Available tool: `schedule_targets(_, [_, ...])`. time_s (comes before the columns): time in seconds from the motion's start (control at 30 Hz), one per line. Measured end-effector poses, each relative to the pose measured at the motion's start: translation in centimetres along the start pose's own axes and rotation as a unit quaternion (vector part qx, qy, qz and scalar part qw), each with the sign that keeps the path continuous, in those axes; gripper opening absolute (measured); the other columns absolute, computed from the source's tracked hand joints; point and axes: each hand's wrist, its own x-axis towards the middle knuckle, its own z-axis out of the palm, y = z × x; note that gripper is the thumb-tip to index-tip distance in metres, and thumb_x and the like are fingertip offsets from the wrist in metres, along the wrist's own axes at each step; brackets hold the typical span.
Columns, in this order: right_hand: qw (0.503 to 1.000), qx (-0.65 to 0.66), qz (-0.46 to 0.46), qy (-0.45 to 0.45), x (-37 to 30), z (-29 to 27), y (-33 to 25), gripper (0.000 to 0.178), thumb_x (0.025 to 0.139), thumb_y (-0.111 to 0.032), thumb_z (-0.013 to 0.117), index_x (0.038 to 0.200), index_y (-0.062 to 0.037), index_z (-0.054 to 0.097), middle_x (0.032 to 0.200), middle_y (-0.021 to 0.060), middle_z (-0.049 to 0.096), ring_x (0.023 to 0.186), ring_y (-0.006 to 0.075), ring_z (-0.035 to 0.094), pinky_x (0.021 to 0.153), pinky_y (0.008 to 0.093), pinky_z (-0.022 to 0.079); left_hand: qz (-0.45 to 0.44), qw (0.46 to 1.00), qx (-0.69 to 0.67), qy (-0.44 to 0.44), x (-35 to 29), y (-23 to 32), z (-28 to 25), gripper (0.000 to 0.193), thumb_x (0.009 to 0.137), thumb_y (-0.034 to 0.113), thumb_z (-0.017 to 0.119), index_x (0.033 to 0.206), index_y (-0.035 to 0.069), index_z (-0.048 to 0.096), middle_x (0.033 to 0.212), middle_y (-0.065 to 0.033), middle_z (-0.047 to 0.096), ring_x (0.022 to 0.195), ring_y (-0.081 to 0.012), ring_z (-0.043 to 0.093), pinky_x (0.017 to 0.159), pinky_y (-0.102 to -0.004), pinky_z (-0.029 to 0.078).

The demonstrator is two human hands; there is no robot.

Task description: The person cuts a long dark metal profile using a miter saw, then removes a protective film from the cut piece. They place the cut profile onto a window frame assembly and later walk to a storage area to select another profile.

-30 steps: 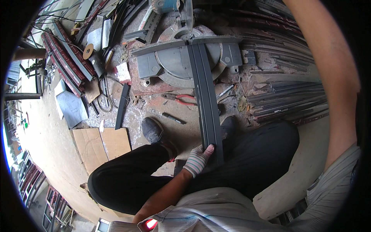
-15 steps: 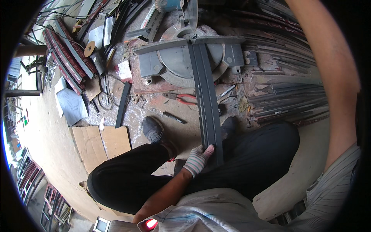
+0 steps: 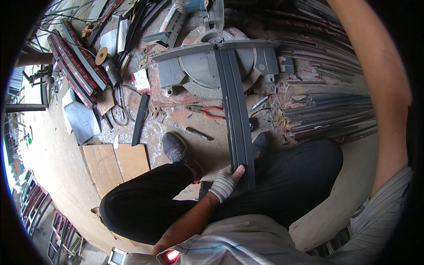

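My left hand (image 3: 225, 183), in a striped fingerless glove, is closed round the near end of a long dark grey metal profile (image 3: 236, 115), thumb on top. The profile runs away from me between my knees. Its far end lies on the round grey base of a miter saw (image 3: 198, 66), against the fence (image 3: 185, 52). Above the fence stand the saw's blade guard (image 3: 216, 17) and blue motor housing (image 3: 191, 5). My right arm (image 3: 388, 88) reaches up along the right side and leaves the picture at the top, so the hand is hidden.
Red-handled pliers (image 3: 207, 111) and a black marker (image 3: 199, 133) lie on the floor left of the profile. Stacked dark profiles (image 3: 331, 110) fill the right side. Reddish wrapped profiles (image 3: 75, 70), paper sheets (image 3: 83, 121) and flattened cardboard (image 3: 117, 163) lie to the left.
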Motion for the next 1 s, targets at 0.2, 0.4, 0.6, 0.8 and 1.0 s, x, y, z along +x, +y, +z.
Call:
schedule_targets(0.2, [1.0,0.003,0.002,0.001,-0.3,0.1,0.2,0.024,0.086,-0.021,0.062,0.104,-0.004,0.06,0.081,0.0093,0.062,0.071,0.0217,0.059,0.066,0.0396,0.051,-0.08,0.996,0.041,0.012,-0.6,2.4,0.2,0.04,0.1,0.032,0.064,0.119,-0.003,0.067,0.1,-0.002,0.069,0.089,-0.0101,0.057,0.084,-0.028,0.05])
schedule_targets(0.4, [1.0,0.011,0.002,0.004,-0.4,0.2,0.2,0.023,0.085,-0.019,0.063,0.103,-0.0044,0.06,0.08,0.0089,0.062,0.071,0.0214,0.058,0.066,0.0396,0.051,-0.017,0.999,0.034,0.023,-0.2,1.2,0.3,0.042,0.1,0.04,0.062,0.111,0.0,0.068,0.079,0.0055,0.059,0.066,-0.0048,0.046,0.059,-0.0228,0.041])
schedule_targets(0.6, [1.0,0.021,0.006,0.013,-0.6,0.3,0.3,0.022,0.085,-0.018,0.063,0.102,-0.0047,0.06,0.079,0.0084,0.062,0.07,0.0212,0.058,0.066,0.0396,0.051,-0.012,0.999,0.032,0.029,-0.1,0.7,0.3,0.041,0.1,0.038,0.063,0.11,-0.001,0.069,0.082,0.0055,0.06,0.069,-0.005,0.048,0.062,-0.023,0.042])
schedule_targets(0.8, [0.999,0.04,0.01,0.034,-1.2,0.4,0.7,0.021,0.084,-0.016,0.063,0.102,-0.0051,0.06,0.078,0.008,0.061,0.07,0.0209,0.058,0.065,0.0396,0.051,-0.081,0.994,0.064,0.025,-0.7,3.1,0.8,0.036,0.1,0.028,0.064,0.115,-0.004,0.068,0.096,-0.0005,0.068,0.086,-0.008,0.054,0.081,-0.0268,0.049])
schedule_targets(1.0, [0.993,0.085,0.022,0.075,-2.5,0.8,1.2,0.02,0.084,-0.015,0.064,0.101,-0.0055,0.059,0.077,0.0076,0.061,0.069,0.0207,0.058,0.065,0.0396,0.051,-0.063,0.996,0.06,0.03,-0.4,2.3,0.8,0.037,0.1,0.029,0.064,0.115,-0.004,0.068,0.095,-0.0003,0.069,0.085,-0.0082,0.055,0.079,-0.0276,0.05])
